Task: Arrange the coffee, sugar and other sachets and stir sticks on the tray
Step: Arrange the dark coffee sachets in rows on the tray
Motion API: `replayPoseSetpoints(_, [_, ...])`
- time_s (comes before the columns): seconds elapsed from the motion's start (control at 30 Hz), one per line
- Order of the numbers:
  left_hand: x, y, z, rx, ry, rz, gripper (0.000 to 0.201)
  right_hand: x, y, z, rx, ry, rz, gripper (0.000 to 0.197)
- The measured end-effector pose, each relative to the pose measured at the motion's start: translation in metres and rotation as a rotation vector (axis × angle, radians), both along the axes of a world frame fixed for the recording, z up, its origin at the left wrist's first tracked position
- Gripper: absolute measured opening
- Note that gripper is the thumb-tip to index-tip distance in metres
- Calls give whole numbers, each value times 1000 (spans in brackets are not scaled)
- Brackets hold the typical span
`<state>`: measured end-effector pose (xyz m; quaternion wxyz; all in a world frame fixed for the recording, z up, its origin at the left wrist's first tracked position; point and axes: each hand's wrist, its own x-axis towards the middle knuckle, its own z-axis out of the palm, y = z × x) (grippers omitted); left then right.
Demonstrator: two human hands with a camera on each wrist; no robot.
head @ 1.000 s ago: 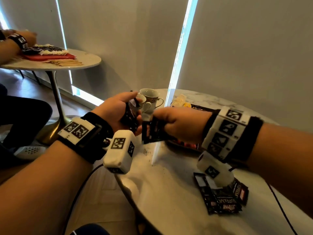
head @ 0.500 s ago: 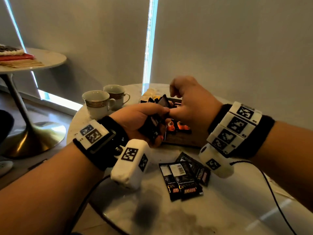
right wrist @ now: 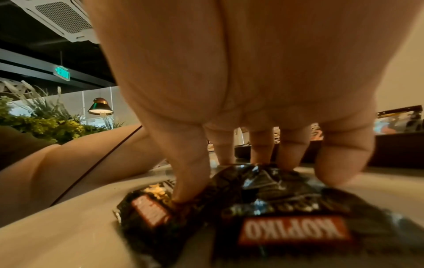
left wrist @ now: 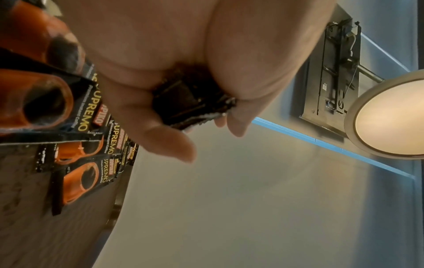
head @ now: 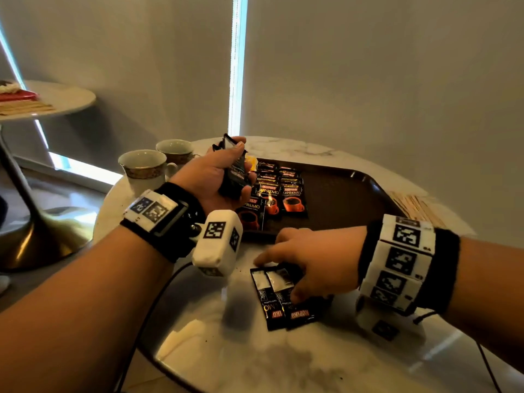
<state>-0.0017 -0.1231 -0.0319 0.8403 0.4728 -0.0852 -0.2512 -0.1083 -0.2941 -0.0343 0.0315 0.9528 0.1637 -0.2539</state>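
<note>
Head view, left hand: the left hand [head: 211, 173] hovers over the tray's near-left corner, fingers curled round a small bundle of held sachets [head: 234, 173], probably stock for laying out.
Head view, tray: the dark tray [head: 340, 194] lies far on the marble table [head: 226, 358]; its left part carries two overlapping columns of coffee sachets [head: 279, 191], face up, likely so the labels read alike.
Head view, right hand: the right hand [head: 306, 259] reaches down onto the loose sachets [head: 283, 302], which lie on the table just near of the tray.
Head view, stir sticks: the stir sticks [head: 416, 207] lie off the tray, just beside its right edge, not yet arranged.
Head view, surroundings: two cups [head: 147, 168] stand left of the tray.
Left wrist view: fingers and thumb clench the dark bundle against the palm; the arranged rows show at left below it.
Right wrist view: the thumb [right wrist: 183, 163] presses one packet's near end and the fingertips [right wrist: 261, 152] touch the far edges, bracketing the pile, seemingly to gather it; nothing is lifted, so whether it is truly grasped cannot be told.
</note>
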Motion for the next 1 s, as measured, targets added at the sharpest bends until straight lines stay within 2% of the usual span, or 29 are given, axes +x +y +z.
replayPoseSetpoints(0.17, [5, -4, 5, 46, -9, -69, 32, 2, -6, -2, 52, -17, -39, 57])
replayPoseSetpoints(0.37, [14, -18, 19, -16, -40, -101, 29, 0, -12, -6, 93, -45, -34, 50])
replayPoseSetpoints(0.47, [12, -24, 12, -66, -36, -120, 30, -1, -19, -6, 172, -69, -53, 44])
replayPoseSetpoints(0.6, [13, -21, -5, -39, -39, -120, 33, 2, -27, 0, 219, -76, -68, 37])
replayPoseSetpoints(0.7, [14, -15, -10, -4, -25, -187, 37, 7, -41, 18, 438, -140, -148, 27])
replayPoseSetpoints(0.83, [8, -15, -15, 36, -52, -345, 40, 23, -47, 35, 999, -122, -334, 31])
replayPoseSetpoints(0.9, [1, -19, -16, 62, -52, -429, 48, 34, -43, 37, 1067, -164, -348, 45])
replayPoseSetpoints(1.0, [-4, -21, -17, 49, -42, -490, 49, 45, -34, 34, 966, -260, -323, 50])
